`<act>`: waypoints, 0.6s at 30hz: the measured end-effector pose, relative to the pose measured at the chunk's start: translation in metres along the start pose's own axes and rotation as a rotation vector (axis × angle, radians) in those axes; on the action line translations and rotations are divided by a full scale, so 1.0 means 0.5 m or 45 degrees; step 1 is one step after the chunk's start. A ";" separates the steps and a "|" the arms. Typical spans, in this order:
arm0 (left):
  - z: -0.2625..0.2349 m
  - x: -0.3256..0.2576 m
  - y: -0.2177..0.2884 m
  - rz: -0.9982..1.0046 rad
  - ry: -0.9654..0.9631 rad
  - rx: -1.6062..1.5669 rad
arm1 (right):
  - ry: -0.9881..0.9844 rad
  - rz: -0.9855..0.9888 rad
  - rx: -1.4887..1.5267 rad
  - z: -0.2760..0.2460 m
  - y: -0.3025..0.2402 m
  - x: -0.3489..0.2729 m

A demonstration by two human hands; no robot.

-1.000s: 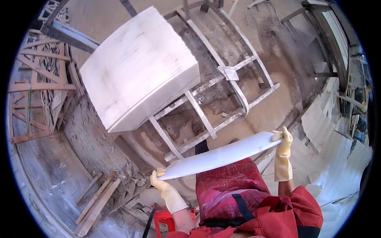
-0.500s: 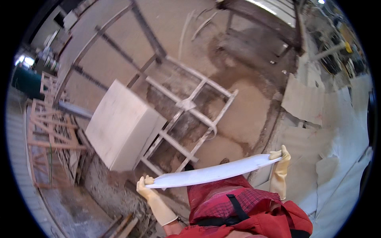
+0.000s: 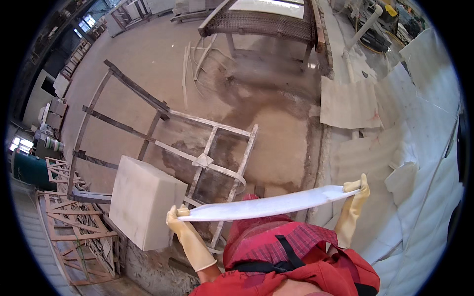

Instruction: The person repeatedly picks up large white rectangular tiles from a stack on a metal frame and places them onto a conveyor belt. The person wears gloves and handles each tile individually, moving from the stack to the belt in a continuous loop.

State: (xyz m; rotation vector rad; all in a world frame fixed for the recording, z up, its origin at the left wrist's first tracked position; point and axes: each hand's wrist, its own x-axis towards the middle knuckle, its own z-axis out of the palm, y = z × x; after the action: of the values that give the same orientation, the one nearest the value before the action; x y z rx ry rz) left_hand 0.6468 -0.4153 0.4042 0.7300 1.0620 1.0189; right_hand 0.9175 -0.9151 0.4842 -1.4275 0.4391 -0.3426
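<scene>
A long, thin white slab (image 3: 271, 203) spans the space in front of my body, held level by its two ends. My left hand (image 3: 180, 221), in a cream rubber glove, is closed round the left end, with the fingers over the top. My right hand (image 3: 360, 189), gloved alike, grips the right end, which sits slightly farther away. To the left of my left hand, a block-like stack of pale slabs (image 3: 136, 202) rests on a low frame of worn bars (image 3: 229, 129). The slab hides part of that frame.
Dark rails (image 3: 118, 122) stand up beyond the stack. Wooden crates (image 3: 74, 217) lie at the left. A table with a mesh side (image 3: 261, 30) stands ahead on a wet, dusty floor (image 3: 276, 143). Pale sheets (image 3: 350, 103) cover the ground at the right.
My view has shifted, so the frame and stack sit lower and more of the far workshop shows. I still hold the slab by both ends, and it stays in front of me.
</scene>
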 end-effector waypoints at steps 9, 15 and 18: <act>0.331 0.217 -0.117 -0.170 0.022 0.131 | 0.100 0.279 -0.013 0.245 0.009 0.225; 0.598 0.353 -0.191 -0.181 -0.045 0.074 | 0.042 0.138 -0.087 0.428 -0.012 0.420; 0.748 0.388 -0.206 -0.164 -0.131 0.072 | 0.086 0.115 -0.050 0.517 -0.052 0.493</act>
State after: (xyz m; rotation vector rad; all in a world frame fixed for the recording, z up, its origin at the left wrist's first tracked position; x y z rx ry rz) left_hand 1.0576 -0.2794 0.3740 0.7422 1.0384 0.8352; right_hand 1.2595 -0.8120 0.5110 -1.4323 0.5659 -0.3111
